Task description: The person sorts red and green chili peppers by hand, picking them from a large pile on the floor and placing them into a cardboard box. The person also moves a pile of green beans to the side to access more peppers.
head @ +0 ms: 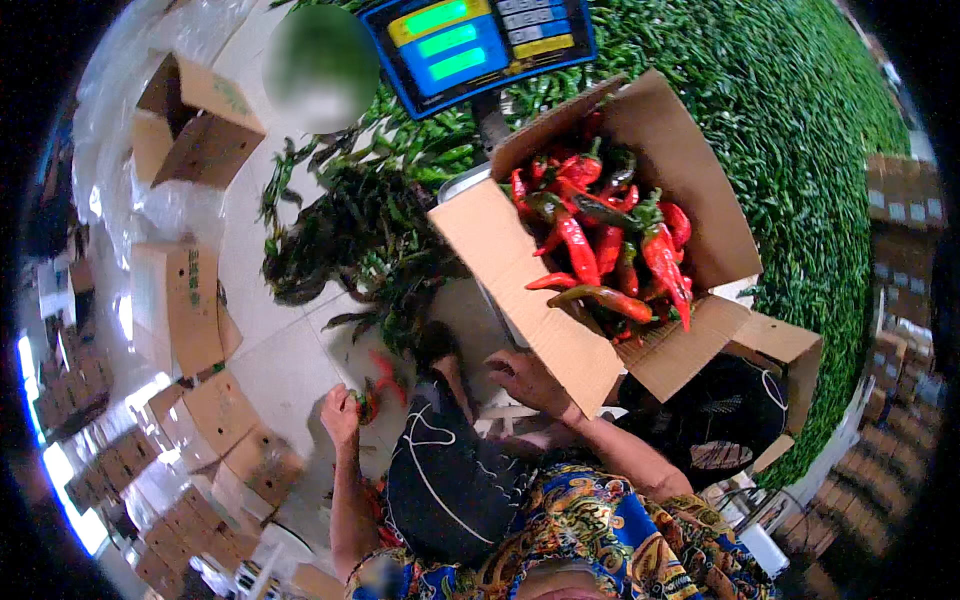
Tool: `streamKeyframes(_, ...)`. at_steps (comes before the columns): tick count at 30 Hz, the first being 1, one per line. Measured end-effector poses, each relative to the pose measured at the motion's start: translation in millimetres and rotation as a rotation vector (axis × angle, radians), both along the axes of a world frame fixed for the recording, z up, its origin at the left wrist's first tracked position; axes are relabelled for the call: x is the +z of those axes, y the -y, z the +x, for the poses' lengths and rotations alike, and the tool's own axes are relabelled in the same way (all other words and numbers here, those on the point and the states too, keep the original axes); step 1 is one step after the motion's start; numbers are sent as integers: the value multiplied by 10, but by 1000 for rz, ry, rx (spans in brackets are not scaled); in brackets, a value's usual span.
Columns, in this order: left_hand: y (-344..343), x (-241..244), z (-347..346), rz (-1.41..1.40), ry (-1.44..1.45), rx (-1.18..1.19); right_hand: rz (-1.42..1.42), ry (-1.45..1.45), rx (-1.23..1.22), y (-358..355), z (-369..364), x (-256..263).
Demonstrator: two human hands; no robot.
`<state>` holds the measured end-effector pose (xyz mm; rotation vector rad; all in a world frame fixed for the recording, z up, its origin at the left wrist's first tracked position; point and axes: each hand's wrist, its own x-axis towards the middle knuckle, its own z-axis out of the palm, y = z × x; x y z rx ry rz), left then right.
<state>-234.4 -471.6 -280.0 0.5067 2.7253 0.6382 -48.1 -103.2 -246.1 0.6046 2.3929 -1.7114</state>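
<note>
My left hand (341, 412) is low over the tiled floor, its fingers closed around a red-and-green pepper (367, 406). Just beyond it, red peppers (388, 379) lie on the floor. My right hand (525, 381) hangs with loosely bent fingers beside the flap of an open cardboard box (525, 277), and nothing shows in it. Red peppers (577, 244), some partly green or dark, heap inside the box. The box rests on a weighing scale, whose metal platform (465, 182) is mostly hidden. Its lit display (442, 41) stands behind the box.
Dark, wilted green peppers (360, 225) pile on the floor ahead of me. A vast heap of green peppers (795, 112) spreads at the back and right. Cardboard boxes (199, 127) stand along the left, and another open box (802, 360) is by my right knee.
</note>
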Motion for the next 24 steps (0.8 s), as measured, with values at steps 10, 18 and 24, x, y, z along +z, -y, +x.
streamKeyframes(10,966,-330,434,-6,152,509,-339,312,-75,150,26,-263)
streamKeyframes(18,587,-130,509,-353,-99,126,-289,343,104,327,-170,-196)
streamKeyframes(24,526,-550,163,-375,-244,2,-257,249,186,446,-438,-290)
